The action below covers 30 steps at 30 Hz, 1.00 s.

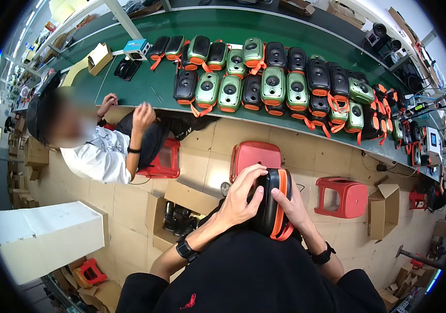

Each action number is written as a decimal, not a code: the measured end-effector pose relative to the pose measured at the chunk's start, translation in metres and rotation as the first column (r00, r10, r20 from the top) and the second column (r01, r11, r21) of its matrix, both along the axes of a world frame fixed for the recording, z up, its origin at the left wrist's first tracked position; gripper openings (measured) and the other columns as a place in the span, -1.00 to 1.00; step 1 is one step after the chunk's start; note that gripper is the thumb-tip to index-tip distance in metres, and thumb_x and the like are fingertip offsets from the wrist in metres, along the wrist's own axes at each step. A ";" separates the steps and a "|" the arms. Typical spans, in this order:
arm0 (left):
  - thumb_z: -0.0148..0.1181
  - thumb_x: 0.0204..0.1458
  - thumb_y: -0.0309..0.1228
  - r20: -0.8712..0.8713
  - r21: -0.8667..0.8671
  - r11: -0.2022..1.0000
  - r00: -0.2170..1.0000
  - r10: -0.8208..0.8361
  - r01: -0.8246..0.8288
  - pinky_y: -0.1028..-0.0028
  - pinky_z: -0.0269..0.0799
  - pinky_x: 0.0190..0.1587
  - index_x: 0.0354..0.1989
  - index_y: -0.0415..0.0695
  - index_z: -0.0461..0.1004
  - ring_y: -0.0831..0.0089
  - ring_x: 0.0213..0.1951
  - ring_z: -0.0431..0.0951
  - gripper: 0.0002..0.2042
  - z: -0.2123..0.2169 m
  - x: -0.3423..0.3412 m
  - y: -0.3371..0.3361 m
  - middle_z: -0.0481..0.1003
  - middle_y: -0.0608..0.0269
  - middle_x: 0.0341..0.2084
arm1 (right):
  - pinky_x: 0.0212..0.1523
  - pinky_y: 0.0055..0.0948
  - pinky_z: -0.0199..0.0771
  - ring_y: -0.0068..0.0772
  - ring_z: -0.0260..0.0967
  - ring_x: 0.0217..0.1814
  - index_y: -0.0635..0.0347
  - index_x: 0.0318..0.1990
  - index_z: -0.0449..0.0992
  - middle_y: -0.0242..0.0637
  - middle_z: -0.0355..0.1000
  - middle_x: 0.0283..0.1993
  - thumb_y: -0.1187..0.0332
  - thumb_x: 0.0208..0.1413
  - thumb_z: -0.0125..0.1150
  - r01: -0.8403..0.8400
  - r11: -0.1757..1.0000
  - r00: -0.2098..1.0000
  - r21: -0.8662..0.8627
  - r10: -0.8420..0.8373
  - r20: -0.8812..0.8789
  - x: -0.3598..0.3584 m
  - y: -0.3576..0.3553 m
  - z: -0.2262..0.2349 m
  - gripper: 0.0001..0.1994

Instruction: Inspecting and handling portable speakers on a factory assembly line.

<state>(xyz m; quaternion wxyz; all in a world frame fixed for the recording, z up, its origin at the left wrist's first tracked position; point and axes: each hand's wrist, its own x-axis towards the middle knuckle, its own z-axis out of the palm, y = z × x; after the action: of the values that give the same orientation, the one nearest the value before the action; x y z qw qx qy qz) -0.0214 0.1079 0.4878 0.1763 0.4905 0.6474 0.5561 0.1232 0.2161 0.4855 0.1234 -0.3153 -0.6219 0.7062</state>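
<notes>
Between my two hands, close to my body, is a black portable speaker (pixel 269 215) with an orange band along its side and an orange strap loop at its lower end. My left hand (pixel 243 197) grips it from the left, fingers bent over its upper end and thumb against its side. From the right, my right hand (pixel 292 204) is closed around it, its thumb lying on the orange band. The fingertips behind the speaker are hidden. A red stool (pixel 257 155) stands just beyond my hands.
Rows of green and black speakers with orange straps stand on the green workbench (pixel 145 78). At left a person (pixel 100 151) sits by the bench. A red stool (pixel 345 198) and an open carton (pixel 384 211) are at right; another carton (pixel 161 221) with black parts stands left of me.
</notes>
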 end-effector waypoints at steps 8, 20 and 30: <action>0.18 -0.02 -0.49 0.007 -0.009 0.999 0.999 0.045 -0.045 0.35 0.38 -0.10 -0.12 -0.29 0.35 0.17 -0.18 0.44 -0.71 0.001 -0.003 -0.001 0.40 0.00 -0.22 | 0.18 -0.36 0.23 -0.34 0.29 0.14 0.24 0.24 0.17 -0.17 0.34 0.08 0.19 0.07 0.25 -0.008 0.993 0.997 0.115 -0.001 0.077 -0.001 -0.006 0.001 -0.37; 0.13 0.06 -0.49 0.147 -0.018 0.999 0.988 0.046 -0.044 0.41 0.37 -0.25 -0.26 -0.27 0.36 0.28 -0.29 0.41 -0.85 -0.008 -0.011 -0.006 0.38 0.10 -0.32 | 0.20 -0.31 0.26 -0.24 0.30 0.20 0.24 0.28 0.13 -0.09 0.34 0.13 0.24 0.01 0.27 -0.073 0.981 0.989 0.179 0.048 0.141 -0.008 -0.007 0.006 -0.31; 0.05 0.11 -0.53 0.428 -0.008 0.996 0.900 -0.075 0.087 0.32 0.34 0.14 0.06 -0.27 0.26 0.20 0.07 0.41 -0.67 -0.006 -0.001 -0.010 0.33 0.02 -0.03 | 0.19 -0.21 0.31 -0.06 0.31 0.23 0.13 0.36 -0.05 0.05 0.31 0.17 0.20 -0.03 0.32 -0.009 0.947 0.987 0.322 -0.043 0.152 0.005 -0.011 0.038 -0.15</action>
<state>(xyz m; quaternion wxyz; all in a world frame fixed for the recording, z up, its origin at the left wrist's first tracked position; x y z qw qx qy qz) -0.0220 0.0978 0.4815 0.3437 0.3807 0.5795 0.6333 0.1286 0.2049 0.5230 0.1297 -0.3511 -0.7337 0.5671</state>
